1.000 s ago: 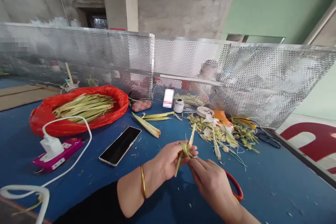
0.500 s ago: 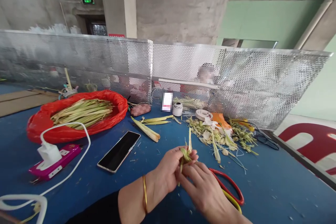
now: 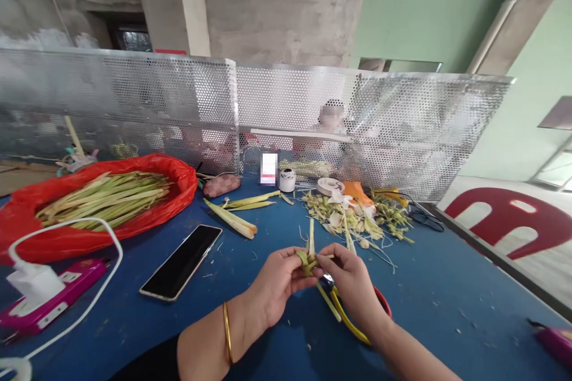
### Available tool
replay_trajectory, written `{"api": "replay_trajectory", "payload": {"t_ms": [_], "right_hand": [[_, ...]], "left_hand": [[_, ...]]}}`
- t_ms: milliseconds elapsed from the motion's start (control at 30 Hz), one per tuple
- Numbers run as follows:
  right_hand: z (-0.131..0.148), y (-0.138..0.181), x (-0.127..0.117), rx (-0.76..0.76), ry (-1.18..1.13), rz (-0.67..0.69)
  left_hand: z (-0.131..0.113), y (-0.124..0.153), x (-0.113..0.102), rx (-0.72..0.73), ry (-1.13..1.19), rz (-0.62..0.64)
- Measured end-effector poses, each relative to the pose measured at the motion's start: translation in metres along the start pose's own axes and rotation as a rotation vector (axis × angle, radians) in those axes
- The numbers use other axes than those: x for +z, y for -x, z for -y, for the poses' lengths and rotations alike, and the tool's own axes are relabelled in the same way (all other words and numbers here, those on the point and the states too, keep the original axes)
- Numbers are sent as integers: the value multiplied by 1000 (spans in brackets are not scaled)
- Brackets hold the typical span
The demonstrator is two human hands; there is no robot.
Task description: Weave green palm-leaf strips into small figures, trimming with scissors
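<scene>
Between my hands is a small piece folded from pale green plant leaf strips [image 3: 311, 239], with one strip standing up and another hanging down. My left hand [image 3: 282, 278] is closed around its left side, thumb on top. With thumb and fingers, my right hand [image 3: 347, 274] pinches a strip end at the right. Scissors [image 3: 353, 326] with red and yellow handles lie beneath my right hand, partly hidden by it. Ahead on the blue table are loose leaf pieces [image 3: 232, 218] and a heap of leaf scraps [image 3: 330, 214].
A red bag [image 3: 179, 181] of long leaf strips lies left, near a phone [image 3: 182, 262] and a purple power strip [image 3: 58, 300] with a white cable. Toward the back are a pouch [image 3: 222, 185], a thread spool [image 3: 287, 181], a tape roll [image 3: 329, 186] and a perforated metal screen [image 3: 286, 98], a person behind it.
My right hand has moved off the lower part of the leaf piece and now pinches a strip at its right. The view has turned right, bringing a dark purple object into the lower right.
</scene>
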State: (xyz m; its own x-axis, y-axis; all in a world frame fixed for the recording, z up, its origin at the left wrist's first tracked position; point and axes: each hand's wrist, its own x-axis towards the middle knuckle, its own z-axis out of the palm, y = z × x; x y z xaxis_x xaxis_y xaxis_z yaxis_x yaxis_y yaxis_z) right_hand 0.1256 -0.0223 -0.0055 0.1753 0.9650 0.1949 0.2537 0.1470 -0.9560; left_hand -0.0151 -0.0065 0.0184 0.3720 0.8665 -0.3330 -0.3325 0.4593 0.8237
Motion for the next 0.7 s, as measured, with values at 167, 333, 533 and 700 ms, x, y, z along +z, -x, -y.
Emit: {"api": "replay_trajectory", "payload": {"t_ms": [167, 333, 533, 700], "right_hand": [[2, -2, 0, 39, -68, 18], [-3, -7, -1, 46, -69, 30], [-4, -5, 1, 16, 6, -34], [-7, -4, 2, -12, 129, -42]], "left_hand": [[-3, 1, -1, -36, -2, 78], [-9, -3, -6, -72, 17, 157], [-11, -4, -8, -75, -17, 151], [-5, -5, -9, -47, -92, 13]]}}
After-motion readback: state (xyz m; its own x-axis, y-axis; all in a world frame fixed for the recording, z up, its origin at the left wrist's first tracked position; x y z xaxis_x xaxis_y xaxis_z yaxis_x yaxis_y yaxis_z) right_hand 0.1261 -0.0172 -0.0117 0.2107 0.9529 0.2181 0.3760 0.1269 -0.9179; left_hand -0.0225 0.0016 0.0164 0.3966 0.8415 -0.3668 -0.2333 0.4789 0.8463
